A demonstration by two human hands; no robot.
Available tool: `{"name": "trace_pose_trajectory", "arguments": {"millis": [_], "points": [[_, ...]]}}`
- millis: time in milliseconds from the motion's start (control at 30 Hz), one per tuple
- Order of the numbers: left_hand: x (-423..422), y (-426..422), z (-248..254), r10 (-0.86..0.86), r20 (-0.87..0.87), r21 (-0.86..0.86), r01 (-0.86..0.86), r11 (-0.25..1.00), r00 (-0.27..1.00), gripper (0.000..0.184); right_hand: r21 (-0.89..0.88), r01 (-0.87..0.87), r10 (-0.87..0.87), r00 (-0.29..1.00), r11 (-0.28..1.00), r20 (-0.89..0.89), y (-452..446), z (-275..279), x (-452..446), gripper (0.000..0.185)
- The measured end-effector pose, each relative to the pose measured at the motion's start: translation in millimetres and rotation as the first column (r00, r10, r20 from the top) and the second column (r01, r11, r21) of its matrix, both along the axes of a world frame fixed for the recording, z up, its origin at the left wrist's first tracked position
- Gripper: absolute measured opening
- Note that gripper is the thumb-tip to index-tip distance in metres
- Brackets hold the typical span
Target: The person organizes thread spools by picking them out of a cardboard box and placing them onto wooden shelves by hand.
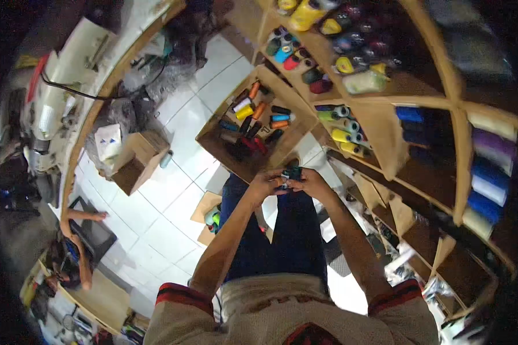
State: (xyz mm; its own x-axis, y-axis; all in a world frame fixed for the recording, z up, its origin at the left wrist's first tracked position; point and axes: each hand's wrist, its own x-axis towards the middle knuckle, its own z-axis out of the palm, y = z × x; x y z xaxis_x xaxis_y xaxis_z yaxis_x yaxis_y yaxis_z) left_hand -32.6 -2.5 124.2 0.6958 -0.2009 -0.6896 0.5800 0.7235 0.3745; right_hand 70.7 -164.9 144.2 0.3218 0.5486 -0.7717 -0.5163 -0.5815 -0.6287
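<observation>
Both hands meet in front of the body, just past the near edge of a wooden box (213, 131) that holds several thread spools in orange, yellow, black, red and blue. My left hand (266, 185) has its fingers wrapped round a small dark green spool (293, 173) from one side. On the other side my right hand (312, 183) grips the same spool. Its lower part is hidden by the fingers, where something pale shows between them.
Wooden shelves (385, 138) with thread cones stand on the right. An open cardboard box (133, 164) is on the tiled floor (167, 201). A sewing machine (60, 80) stands upper left. Another person's arm (83, 253) shows at lower left.
</observation>
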Motion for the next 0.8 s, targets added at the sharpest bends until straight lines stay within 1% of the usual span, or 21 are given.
{"name": "trace_pose_trajectory", "arguments": {"millis": [33,100,133,200,233,267,300,367,400,433,467,500,533,567,600,633,667,700,733,767,800], "points": [[1,-7,16,-0.013,0.023,0.048,0.012,0.999,1.0,0.04,0.027,0.04,-0.04,0.999,0.999,0.004,-10,15,-3,0.041],[-5,-20,44,-0.05,0.07,0.137,0.04,0.99,0.996,0.039,-0.007,0.161,-0.161,0.987,0.987,-0.004,-28,45,-23,0.039],[-6,-26,51,-0.125,0.152,0.226,0.089,0.97,0.98,0.036,-0.017,0.222,-0.222,0.975,0.975,0.0,-40,56,-29,0.039],[-17,-45,71,-0.131,0.106,0.188,0.109,0.976,0.986,0.036,0.004,0.232,-0.232,0.972,0.973,0.048,-73,72,-51,0.04],[-9,-56,80,-0.16,0.102,0.168,0.142,0.976,0.982,0.035,0.014,0.261,-0.261,0.961,0.965,0.092,-93,77,-53,0.04],[-5,-70,87,-0.205,0.113,0.224,0.176,0.959,0.972,0.034,0.099,0.339,-0.341,0.94,0.936,-0.001,-117,81,-60,0.04],[-3,-87,94,-0.25,0.124,0.277,0.208,0.938,0.96,0.033,0.069,0.3,-0.3,0.954,0.952,-0.004,-136,102,-63,0.045],[9,-124,125,-0.215,0.175,0.264,0.164,0.95,0.961,0.031,0.004,0.239,-0.236,0.959,0.971,0.156,-189,109,-74,0.049],[15,-144,141,-0.21,0.213,0.257,0.153,0.954,0.954,0.043,-0.071,0.244,-0.214,0.933,0.967,0.288,-210,142,-72,0.05],[26,-167,153,-0.25,0.229,0.269,0.186,0.945,0.941,0.042,-0.153,0.251,-0.175,0.904,0.956,0.391,-229,192,-69,0.051],[29,-188,163,-0.271,0.248,0.281,0.199,0.939,0.93,0.041,-0.238,0.249,-0.108,0.869,0.939,0.484,-248,220,-72,0.052],[34,-207,174,-0.284,0.27,0.297,0.201,0.934,0.92,0.04,-0.069,0.34,-0.247,0.796,0.938,0.553,-282,209,-78,0.05],[39,-228,188,-0.296,0.309,0.277,0.212,0.937,0.904,0.036,0.239,0.547,-0.557,0.543,0.802,0.629,-303,207,-81,0.046],[40,-250,201,-0.298,0.359,0.24,0.221,0.945,0.885,0.035,0.066,0.537,-0.408,0.55,0.841,0.729,-341,216,-81,0.044],[41,-273,212,-0.3,0.405,0.201,0.236,0.951,0.864,0.034,0.314,0.739,-0.79,0.466,0.595,0.399,-367,227,-87,0.042],[44,-288,229,-0.3,0.451,0.158,0.255,0.954,0.841,0.033,0.282,0.712,-0.666,0.338,0.643,0.665,-396,229,-80,0.041],[44,-300,242,-0.31,0.498,0.126,0.286,0.95,0.81,0.032,0.413,0.744,-0.72,0.131,0.525,0.681,-401,267,-80,0.044],[46,-316,252,-0.323,0.519,0.109,0.314,0.943,0.791,0.032,0.201,0.801,-0.542,0.175,0.564,0.822,-430,289,-75,0.045],[47,-329,260,-0.336,0.535,0.091,0.343,0.935,0.775,0.031,0.488,0.776,-0.645,-0.139,0.401,0.751,-445,295,-71,0.041],[47,-345,269,-0.347,0.551,0.075,0.37,0.926,0.758,0.031,0.575,0.727,-0.548,-0.325,0.376,0.77,-477,289,-60,0.031],[47,-361,281,-0.384,0.548,0.143,0.37,0.918,0.743,0.026,0.434,0.849,-0.419,-0.291,0.301,0.86,-487,323,-59,0.035]]}}
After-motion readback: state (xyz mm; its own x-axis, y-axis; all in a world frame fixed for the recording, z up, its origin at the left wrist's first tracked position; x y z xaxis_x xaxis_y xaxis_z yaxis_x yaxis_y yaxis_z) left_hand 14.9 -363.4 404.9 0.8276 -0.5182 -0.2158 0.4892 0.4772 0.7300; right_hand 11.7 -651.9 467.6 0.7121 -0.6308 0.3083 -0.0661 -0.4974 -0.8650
